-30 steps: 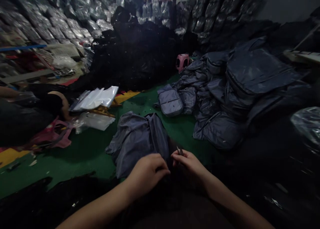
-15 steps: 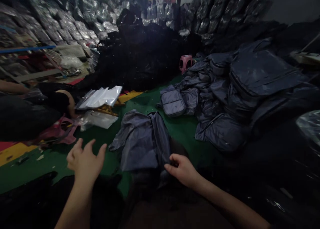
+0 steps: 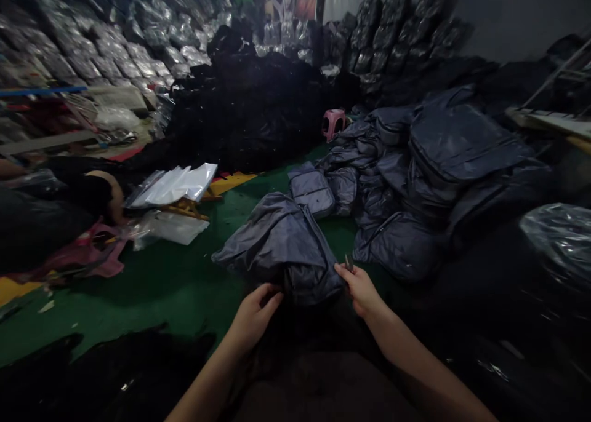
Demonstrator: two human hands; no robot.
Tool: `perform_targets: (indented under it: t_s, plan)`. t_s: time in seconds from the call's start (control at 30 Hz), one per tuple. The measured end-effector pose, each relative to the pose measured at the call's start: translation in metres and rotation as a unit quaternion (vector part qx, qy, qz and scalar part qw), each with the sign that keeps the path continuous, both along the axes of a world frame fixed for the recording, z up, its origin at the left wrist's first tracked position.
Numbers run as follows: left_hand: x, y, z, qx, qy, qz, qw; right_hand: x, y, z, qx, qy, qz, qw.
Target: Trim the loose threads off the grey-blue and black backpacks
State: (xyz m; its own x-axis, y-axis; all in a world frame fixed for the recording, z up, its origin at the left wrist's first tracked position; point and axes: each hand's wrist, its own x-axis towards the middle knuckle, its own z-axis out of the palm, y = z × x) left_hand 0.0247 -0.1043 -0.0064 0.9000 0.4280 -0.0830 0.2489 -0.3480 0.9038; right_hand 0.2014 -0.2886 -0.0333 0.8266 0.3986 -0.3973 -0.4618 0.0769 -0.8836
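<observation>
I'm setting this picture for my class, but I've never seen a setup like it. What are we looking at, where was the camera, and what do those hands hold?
The camera is worn on a person's head and looks forward and down, so the two bare arms are the wearer's own. The left hand is at the lower edge of a grey-blue cloth bundle. The right hand holds a small metal tool, too small to identify. Beyond them lies a green floor, with a pile of dark bags to the right.
</observation>
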Motion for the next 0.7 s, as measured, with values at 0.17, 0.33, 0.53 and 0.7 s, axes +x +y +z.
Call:
perform_targets:
  t_s: [0.17,0.33,0.53,0.7]
  plan:
    - [0.019,-0.011,-0.005,-0.031,-0.021,-0.003,0.999,0.004,-0.008,-0.007,0.020,0.025,-0.017,0.999]
    - [0.029,-0.008,-0.015,-0.051,-0.040,0.083,0.994,0.005,-0.018,-0.009,0.039,0.039,-0.015,0.998]
    - [0.060,0.004,0.054,0.055,-0.161,0.047,0.984,0.004,-0.021,-0.014,0.067,0.048,0.013,0.997]
    - [0.116,-0.017,0.125,0.018,-0.213,-0.276,0.937,0.006,-0.024,-0.017,0.081,0.080,0.024,0.993]
